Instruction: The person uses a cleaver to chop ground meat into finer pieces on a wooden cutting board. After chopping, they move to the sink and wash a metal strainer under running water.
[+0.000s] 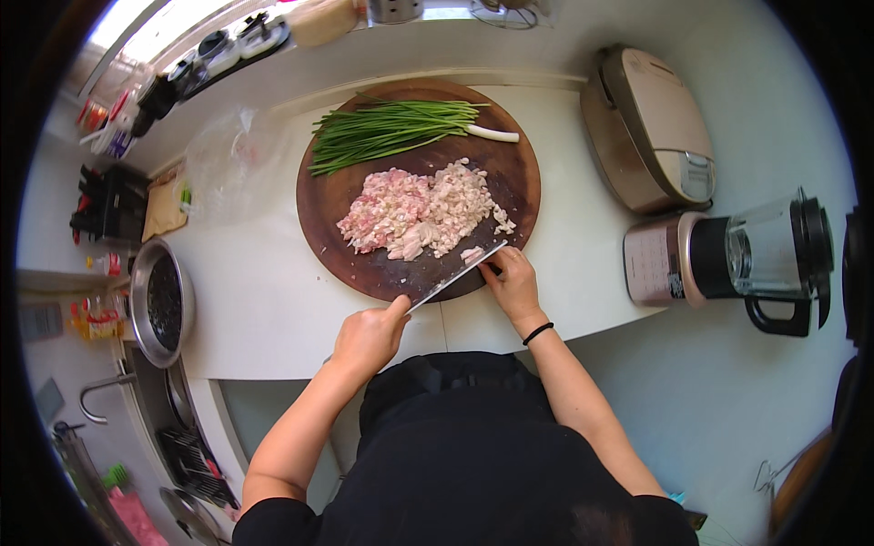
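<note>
My left hand (pixel 365 339) is closed at the near end of a knife (pixel 455 276), whose blade slants over the near right edge of a round wooden cutting board (pixel 319 235). At the blade's far end, the fingers of my right hand (pixel 513 283) touch or pinch the blade; whether they grip it is hard to tell. A small piece of pale meat (pixel 472 255) lies beside the blade. Chopped pink and pale meat (pixel 423 208) is heaped mid-board. Behind it lies a bunch of green chives or thin scallions (pixel 403 130), with a white stalk (pixel 495 134) at its right end.
To the right stand a rice cooker (pixel 655 130) and a blender (pixel 761 256). A metal bowl (pixel 141 300) with dark contents sits at the counter's left, near a knife block (pixel 116 203). A clear plastic bag (pixel 229 170) lies left of the board. Farther left is a sink (pixel 147 382).
</note>
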`<state>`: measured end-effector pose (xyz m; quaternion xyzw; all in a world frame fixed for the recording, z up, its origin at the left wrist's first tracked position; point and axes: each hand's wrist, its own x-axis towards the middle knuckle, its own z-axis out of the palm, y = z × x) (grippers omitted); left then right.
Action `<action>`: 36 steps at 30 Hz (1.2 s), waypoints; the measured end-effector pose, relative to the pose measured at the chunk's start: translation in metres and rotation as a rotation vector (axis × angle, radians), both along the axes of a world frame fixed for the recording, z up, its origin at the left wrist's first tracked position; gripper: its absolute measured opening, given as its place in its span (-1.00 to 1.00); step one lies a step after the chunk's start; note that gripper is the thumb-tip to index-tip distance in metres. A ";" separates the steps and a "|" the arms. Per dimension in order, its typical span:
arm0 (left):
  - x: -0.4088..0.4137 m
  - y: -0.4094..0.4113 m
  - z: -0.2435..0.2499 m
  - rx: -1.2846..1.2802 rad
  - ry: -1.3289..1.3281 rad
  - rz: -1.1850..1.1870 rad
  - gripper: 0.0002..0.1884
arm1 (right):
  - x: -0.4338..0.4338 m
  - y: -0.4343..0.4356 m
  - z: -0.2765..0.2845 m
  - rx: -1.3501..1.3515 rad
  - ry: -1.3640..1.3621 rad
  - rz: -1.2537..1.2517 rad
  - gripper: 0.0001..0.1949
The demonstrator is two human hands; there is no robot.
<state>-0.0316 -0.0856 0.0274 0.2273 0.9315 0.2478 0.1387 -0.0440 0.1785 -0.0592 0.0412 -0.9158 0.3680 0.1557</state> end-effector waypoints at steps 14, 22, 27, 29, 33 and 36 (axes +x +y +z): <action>0.028 -0.006 0.002 0.377 -0.044 0.348 -0.86 | -0.039 0.010 0.020 -0.014 -0.269 0.314 -0.79; 0.030 0.004 -0.007 0.297 -0.111 0.288 -0.85 | -0.006 -0.020 0.011 -0.237 -0.187 -0.153 -0.74; 0.027 0.017 0.008 0.145 -0.061 0.185 -0.87 | -0.009 -0.003 0.016 -0.105 -0.104 -0.088 -0.87; 0.025 0.022 0.009 0.098 -0.049 0.144 -0.87 | -0.014 0.002 0.010 -0.105 -0.102 -0.019 -0.89; 0.022 0.029 0.003 0.004 -0.018 0.084 -0.86 | -0.017 0.001 0.002 -0.072 -0.115 0.016 -0.94; 0.023 0.040 0.008 -0.084 -0.040 0.061 -0.85 | -0.017 0.002 -0.004 -0.062 -0.107 0.014 -0.94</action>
